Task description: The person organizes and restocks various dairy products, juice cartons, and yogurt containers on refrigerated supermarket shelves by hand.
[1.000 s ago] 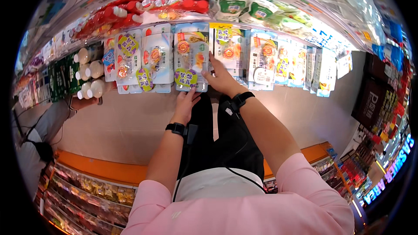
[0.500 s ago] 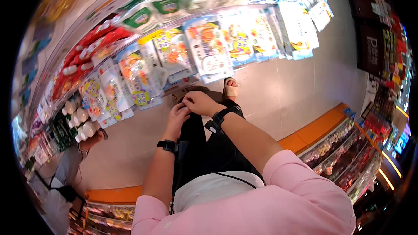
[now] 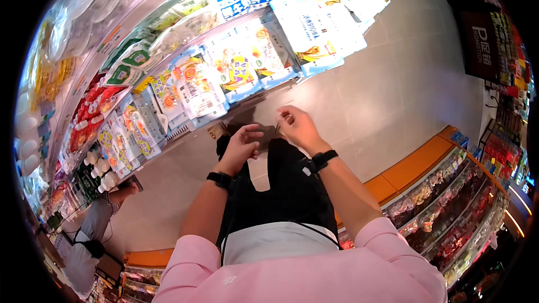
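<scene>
My left hand (image 3: 241,148) hangs above my dark trousers, its fingers loosely bent and apart, holding nothing that I can see. Further right and slightly farther out, my right hand (image 3: 300,129) has its fingers curled in toward the palm; no object shows in it. A gap separates the two hands. Each wrist carries a dark strap, the left one (image 3: 219,179) and the right one (image 3: 321,160). Nearest to both hands, beyond them, hang pouch packs (image 3: 233,73) with blue, white and orange print along a shelf front. Neither hand touches them.
A large white pouch (image 3: 311,33) juts from the shelf's right part. Red-capped packs (image 3: 90,112) and white-topped bottles (image 3: 104,171) line its left. Another person's arm (image 3: 98,213) reaches in at left, holding a phone-like object. An orange-edged display (image 3: 415,160) curves behind at right.
My hands have come apart from touching fingertips; the right moved right, the left slightly right and nearer me. The view has shifted along the shelf, so the pouches appear farther left.
</scene>
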The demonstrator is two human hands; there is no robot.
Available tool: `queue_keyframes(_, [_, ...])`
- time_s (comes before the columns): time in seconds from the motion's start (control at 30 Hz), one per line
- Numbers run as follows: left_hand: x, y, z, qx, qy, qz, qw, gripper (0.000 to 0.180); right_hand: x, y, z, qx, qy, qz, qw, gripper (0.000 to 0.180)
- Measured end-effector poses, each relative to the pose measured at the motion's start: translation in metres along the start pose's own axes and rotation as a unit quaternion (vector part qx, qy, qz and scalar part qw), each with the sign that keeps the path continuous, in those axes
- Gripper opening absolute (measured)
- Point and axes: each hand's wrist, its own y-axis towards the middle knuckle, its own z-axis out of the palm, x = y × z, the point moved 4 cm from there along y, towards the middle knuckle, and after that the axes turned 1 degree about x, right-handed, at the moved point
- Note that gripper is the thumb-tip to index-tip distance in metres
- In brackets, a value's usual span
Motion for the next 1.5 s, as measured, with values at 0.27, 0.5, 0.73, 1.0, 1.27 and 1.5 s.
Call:
queue_keyframes(0.27, [-0.057, 0.093, 0.098, 0.038, 0.011, 0.179, 0.983, 0.054, 0.040, 0.060, -0.180, -0.260, -0.127, -0.208, 0.934, 0.041])
queue_keyframes(0.5, [-0.150, 0.183, 0.157, -0.088, -0.081, 0.192, 0.974, 0.062, 0.019, 0.157, -0.233, -0.077, -0.055, -0.077, 0.993, 0.070])
queue_keyframes(0.73, [-0.188, 0.226, 0.189, -0.120, -0.045, 0.122, 0.984, 0.053, 0.007, 0.168, -0.255, -0.006, 0.065, -0.054, 0.996, 0.068])
queue_keyframes(1.0, [-0.151, 0.185, 0.148, -0.146, -0.075, 0.077, 0.983, 0.054, -0.004, 0.123, -0.226, 0.168, 0.094, -0.070, 0.979, 0.088])
queue_keyframes(1.27, [-0.028, 0.145, 0.115, -0.266, -0.217, 0.080, 0.936, 0.058, 0.013, 0.158, -0.204, 0.138, -0.247, -0.330, 0.901, 0.046])
queue_keyframes(1.5, [-0.023, 0.160, 0.115, -0.285, -0.236, 0.100, 0.924, 0.061, 0.001, 0.219, -0.174, 0.161, -0.544, -0.327, 0.756, 0.037])
